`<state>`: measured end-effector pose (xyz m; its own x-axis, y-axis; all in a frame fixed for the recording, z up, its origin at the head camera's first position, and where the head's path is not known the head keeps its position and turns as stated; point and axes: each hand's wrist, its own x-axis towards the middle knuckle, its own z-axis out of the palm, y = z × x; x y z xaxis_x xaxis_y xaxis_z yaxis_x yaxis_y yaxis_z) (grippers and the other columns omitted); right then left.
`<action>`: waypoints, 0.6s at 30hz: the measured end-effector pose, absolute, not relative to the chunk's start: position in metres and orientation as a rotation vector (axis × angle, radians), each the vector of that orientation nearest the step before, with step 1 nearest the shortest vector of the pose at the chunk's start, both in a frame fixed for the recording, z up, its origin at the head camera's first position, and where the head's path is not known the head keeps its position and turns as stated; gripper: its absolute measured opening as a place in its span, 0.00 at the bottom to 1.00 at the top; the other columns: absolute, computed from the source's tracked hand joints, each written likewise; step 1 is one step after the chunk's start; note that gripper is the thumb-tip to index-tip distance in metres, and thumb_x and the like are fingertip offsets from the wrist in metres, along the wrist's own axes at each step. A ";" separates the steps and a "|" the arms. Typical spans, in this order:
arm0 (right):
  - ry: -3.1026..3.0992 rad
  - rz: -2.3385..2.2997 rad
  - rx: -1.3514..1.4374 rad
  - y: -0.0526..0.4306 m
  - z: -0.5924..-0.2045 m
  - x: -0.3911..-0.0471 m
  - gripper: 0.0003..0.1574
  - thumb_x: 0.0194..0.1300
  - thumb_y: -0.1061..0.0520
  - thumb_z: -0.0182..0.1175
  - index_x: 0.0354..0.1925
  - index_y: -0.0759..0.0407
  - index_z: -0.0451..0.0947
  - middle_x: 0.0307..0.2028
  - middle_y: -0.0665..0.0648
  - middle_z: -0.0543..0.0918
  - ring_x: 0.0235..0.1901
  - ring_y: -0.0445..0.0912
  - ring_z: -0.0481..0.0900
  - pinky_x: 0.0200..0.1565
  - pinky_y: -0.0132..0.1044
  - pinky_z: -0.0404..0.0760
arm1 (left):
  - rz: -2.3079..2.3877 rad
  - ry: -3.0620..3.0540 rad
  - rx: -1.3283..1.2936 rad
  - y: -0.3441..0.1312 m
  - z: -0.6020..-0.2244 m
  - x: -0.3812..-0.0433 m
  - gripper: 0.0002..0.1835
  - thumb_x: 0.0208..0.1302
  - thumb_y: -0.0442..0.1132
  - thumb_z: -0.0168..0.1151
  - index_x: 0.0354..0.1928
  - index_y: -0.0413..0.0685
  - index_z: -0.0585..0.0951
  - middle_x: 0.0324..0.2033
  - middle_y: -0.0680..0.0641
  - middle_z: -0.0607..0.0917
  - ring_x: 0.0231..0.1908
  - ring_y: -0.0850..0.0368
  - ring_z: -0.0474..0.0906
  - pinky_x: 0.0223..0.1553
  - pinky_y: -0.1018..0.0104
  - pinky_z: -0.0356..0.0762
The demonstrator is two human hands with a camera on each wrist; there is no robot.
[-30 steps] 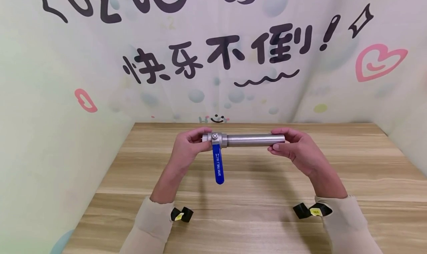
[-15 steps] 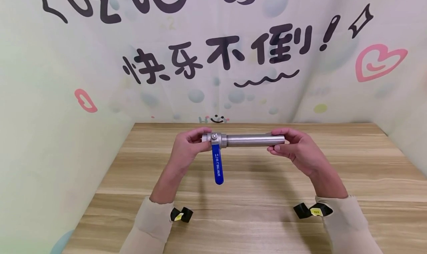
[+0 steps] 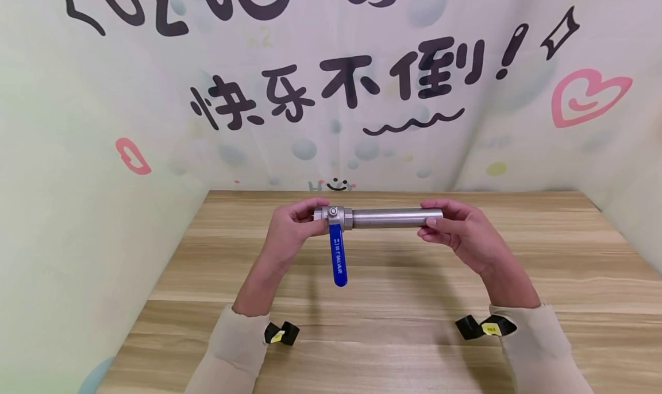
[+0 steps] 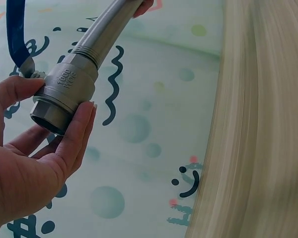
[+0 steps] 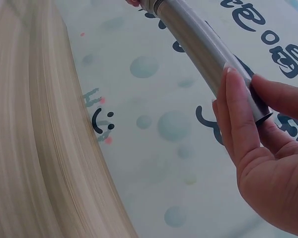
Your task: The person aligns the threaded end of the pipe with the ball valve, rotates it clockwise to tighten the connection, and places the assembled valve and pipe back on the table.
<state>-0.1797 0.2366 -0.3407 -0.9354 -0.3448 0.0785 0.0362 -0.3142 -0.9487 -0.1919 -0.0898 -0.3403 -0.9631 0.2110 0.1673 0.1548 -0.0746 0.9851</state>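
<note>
A steel ball valve with a blue lever handle is joined to a straight steel pipe, a little thread showing at the joint. Both are held level above the table. My left hand grips the valve body at its free end, thumb in front and fingers behind; the valve's open hexagonal mouth shows in the left wrist view. At the pipe's far end my right hand pinches it, the thumb on the near side and fingers on the far side. The blue lever points toward me.
Below lies a wood-grain table, with shadows of the arms on it. A white printed backdrop with black lettering rises behind its far edge. Each sleeve cuff carries a black wrist mount.
My right thumb has shifted on the pipe's end, slightly upward onto its front. The valve, the lever and my left hand stay practically where they were.
</note>
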 end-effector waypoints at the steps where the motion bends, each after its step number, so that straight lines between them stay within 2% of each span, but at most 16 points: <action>1: 1.681 -2.334 -0.390 0.237 -0.340 -0.180 0.15 0.68 0.70 0.55 0.52 0.66 0.77 0.41 0.61 0.79 0.34 0.48 0.87 0.42 0.37 0.85 | 2.236 2.109 0.419 -0.090 -0.340 -0.192 0.18 0.55 0.25 0.64 0.50 0.31 0.81 0.40 0.42 0.82 0.36 0.55 0.80 0.41 0.65 0.84; 18: 1.680 -2.328 -0.387 0.235 -0.338 -0.179 0.12 0.70 0.66 0.54 0.50 0.64 0.79 0.40 0.60 0.79 0.34 0.48 0.87 0.42 0.37 0.85 | 2.234 2.121 0.428 -0.090 -0.341 -0.193 0.18 0.55 0.26 0.64 0.50 0.31 0.81 0.39 0.42 0.82 0.35 0.56 0.79 0.40 0.65 0.84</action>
<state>-0.1785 0.2351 -0.3384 -0.9350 -0.3475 0.0709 0.0421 -0.3072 -0.9507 -0.1927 -0.0895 -0.3412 -0.9617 0.2102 0.1761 0.1649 -0.0699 0.9838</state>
